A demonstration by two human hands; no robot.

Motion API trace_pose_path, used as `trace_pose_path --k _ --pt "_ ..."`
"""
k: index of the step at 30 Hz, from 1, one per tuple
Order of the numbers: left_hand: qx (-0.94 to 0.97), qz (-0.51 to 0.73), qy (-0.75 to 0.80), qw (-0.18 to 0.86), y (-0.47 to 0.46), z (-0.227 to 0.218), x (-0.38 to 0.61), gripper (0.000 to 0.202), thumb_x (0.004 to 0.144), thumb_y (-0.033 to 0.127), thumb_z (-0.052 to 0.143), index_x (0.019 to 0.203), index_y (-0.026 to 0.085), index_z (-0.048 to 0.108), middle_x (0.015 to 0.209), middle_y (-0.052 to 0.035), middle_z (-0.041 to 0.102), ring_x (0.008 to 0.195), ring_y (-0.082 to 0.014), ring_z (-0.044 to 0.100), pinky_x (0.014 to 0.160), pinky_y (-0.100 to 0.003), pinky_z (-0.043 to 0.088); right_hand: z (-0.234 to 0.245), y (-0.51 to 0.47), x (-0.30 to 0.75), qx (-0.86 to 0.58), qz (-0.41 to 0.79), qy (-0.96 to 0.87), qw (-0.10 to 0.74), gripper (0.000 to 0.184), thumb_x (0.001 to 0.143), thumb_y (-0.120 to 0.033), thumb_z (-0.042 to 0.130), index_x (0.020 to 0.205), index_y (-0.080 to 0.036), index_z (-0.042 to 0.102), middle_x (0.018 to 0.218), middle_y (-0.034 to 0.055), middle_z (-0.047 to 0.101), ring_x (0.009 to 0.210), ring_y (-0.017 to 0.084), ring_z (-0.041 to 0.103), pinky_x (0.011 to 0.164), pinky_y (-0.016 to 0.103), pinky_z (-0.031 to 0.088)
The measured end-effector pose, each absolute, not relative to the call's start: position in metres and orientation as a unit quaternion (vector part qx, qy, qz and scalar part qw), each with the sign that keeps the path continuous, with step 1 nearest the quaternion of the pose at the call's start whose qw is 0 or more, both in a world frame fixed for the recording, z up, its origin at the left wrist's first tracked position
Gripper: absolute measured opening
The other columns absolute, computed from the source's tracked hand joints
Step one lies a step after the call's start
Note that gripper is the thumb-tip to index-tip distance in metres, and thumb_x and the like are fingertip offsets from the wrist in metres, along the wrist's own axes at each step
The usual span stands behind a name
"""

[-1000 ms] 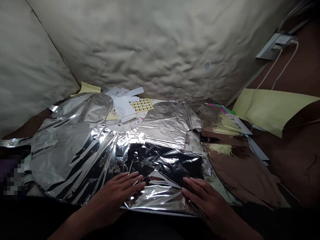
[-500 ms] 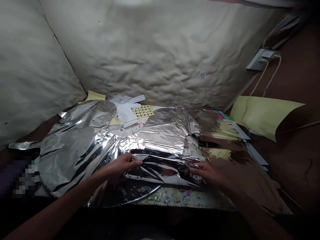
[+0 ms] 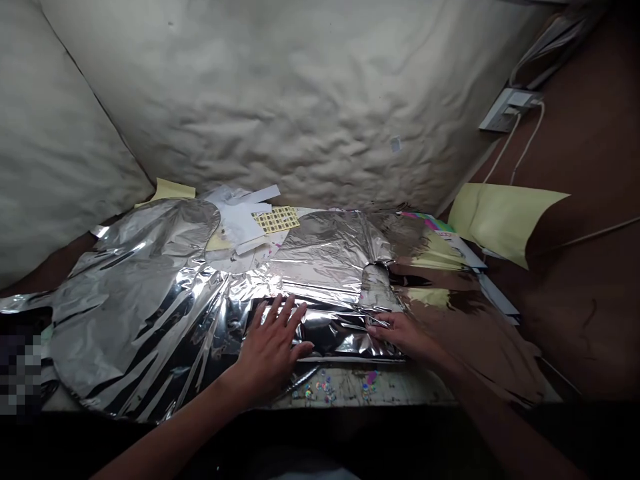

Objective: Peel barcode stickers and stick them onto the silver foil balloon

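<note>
A large crinkled silver foil sheet [image 3: 150,293] covers most of the low surface. Its near middle part is doubled back into a dark, shiny folded strip [image 3: 333,330]. My left hand [image 3: 273,350] lies flat on the left end of that strip with its fingers spread. At the strip's right end my right hand [image 3: 403,333] rests with the fingers pressed on the foil's edge. In front of the fold a bare patch of surface shows small glittery sequins [image 3: 327,390].
Padded beige cushions [image 3: 300,100] wall in the back and left. White paper strips and a yellow sticker sheet [image 3: 275,219] lie behind the foil. A yellow paper sheet [image 3: 500,217] and a wall socket with cables [image 3: 510,110] are at the right on brown floor.
The near foil flap was lifted and folded away from me, baring the sequinned surface. My left hand went from pinching the edge to lying flat on the fold. My right hand stayed at the right end.
</note>
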State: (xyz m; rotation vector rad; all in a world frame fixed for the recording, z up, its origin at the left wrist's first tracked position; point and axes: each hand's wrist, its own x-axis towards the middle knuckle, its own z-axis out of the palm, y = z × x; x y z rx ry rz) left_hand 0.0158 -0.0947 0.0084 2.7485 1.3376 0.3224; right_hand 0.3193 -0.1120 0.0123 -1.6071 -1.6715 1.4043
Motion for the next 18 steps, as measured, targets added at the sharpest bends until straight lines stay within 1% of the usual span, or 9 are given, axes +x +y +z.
trace_pose_path --k 2,4,6,7,8,9,11,14,18 --pt "0.884 0.086 0.459 0.034 -0.095 -0.008 0.019 0.061 0.094 0.053 0.043 0.148 0.027 0.033 0.155 -0.0091 0.03 0.142 -0.0355 0.023 0.111 -0.06 0.018 0.021 -0.121 0.324 -0.603 0.427 -0.651 0.174 0.034 0.082 -0.05 0.058 0.086 -0.018 0.065 0.076 0.003 0.066 0.071 0.02 0.061 0.069 0.033 0.049" --pt "0.882 0.078 0.463 0.035 -0.092 -0.019 0.018 0.063 0.094 0.056 0.04 0.15 0.03 0.027 0.157 -0.0075 0.025 0.144 -0.0348 0.019 0.111 -0.06 0.015 0.032 -0.133 0.325 -0.643 0.27 -0.7 0.156 0.036 0.081 -0.045 0.063 0.107 -0.021 0.065 0.101 0.0071 0.068 0.092 0.027 0.062 0.081 0.04 0.049" --pt "0.887 0.077 0.455 0.035 -0.09 -0.022 0.015 0.064 0.095 0.057 0.039 0.151 0.031 0.024 0.158 -0.0068 0.022 0.145 -0.0337 0.016 0.112 -0.06 0.014 0.039 -0.142 0.318 -0.644 0.102 -0.738 0.171 0.044 0.084 -0.041 0.062 0.123 -0.023 0.06 0.128 0.0106 0.059 0.118 0.032 0.052 0.098 0.048 0.042" --pt "0.888 0.076 0.451 0.034 -0.089 -0.021 0.014 0.064 0.095 0.057 0.039 0.151 0.031 0.024 0.158 -0.0067 0.021 0.145 -0.0336 0.015 0.112 -0.06 0.013 0.04 -0.145 0.31 -0.625 0.047 -0.758 0.182 0.046 0.086 -0.04 0.06 0.129 -0.023 0.057 0.139 0.0108 0.052 0.128 0.033 0.043 0.105 0.05 0.036" --pt "0.889 0.076 0.449 0.032 -0.089 -0.02 0.014 0.064 0.094 0.057 0.04 0.151 0.031 0.024 0.158 -0.0066 0.021 0.145 -0.0337 0.015 0.112 -0.06 0.013 0.038 -0.146 0.301 -0.596 0.019 -0.782 0.183 0.048 0.088 -0.039 0.058 0.134 -0.023 0.053 0.146 0.0098 0.044 0.136 0.032 0.035 0.11 0.05 0.031" --pt "0.89 0.077 0.449 0.031 -0.089 -0.018 0.014 0.064 0.094 0.056 0.04 0.151 0.031 0.025 0.158 -0.0066 0.021 0.145 -0.034 0.015 0.112 -0.06 0.013 0.033 -0.146 0.291 -0.566 0.015 -0.806 0.174 0.051 0.09 -0.04 0.056 0.138 -0.023 0.049 0.151 0.0086 0.037 0.14 0.031 0.028 0.113 0.049 0.028" --pt "0.889 0.078 0.451 0.028 -0.09 -0.012 0.015 0.063 0.094 0.055 0.043 0.15 0.032 0.027 0.157 -0.0067 0.024 0.144 -0.0346 0.018 0.111 -0.06 0.015 0.017 -0.143 0.272 -0.531 0.041 -0.836 0.134 0.058 0.092 -0.045 0.052 0.145 -0.024 0.04 0.156 0.0072 0.028 0.143 0.03 0.022 0.114 0.049 0.026" --pt "0.888 0.072 0.454 0.033 -0.091 -0.006 0.016 0.061 0.094 0.054 0.044 0.149 0.033 0.028 0.156 -0.0072 0.028 0.142 -0.0351 0.022 0.11 -0.06 0.019 -0.012 -0.139 0.258 -0.537 0.07 -0.835 0.093 0.064 0.094 -0.053 0.044 0.15 -0.024 0.03 0.158 0.0085 0.023 0.144 0.03 0.021 0.113 0.051 0.027" --pt "0.892 0.065 0.446 0.043 -0.088 -0.005 0.014 0.062 0.094 0.058 0.04 0.149 0.033 0.029 0.156 -0.0078 0.027 0.142 -0.0359 0.022 0.11 -0.061 0.018 -0.029 -0.138 0.26 -0.541 0.058 -0.833 0.098 0.065 0.095 -0.054 0.04 0.152 -0.026 0.024 0.159 0.0076 0.016 0.146 0.029 0.017 0.114 0.05 0.025"
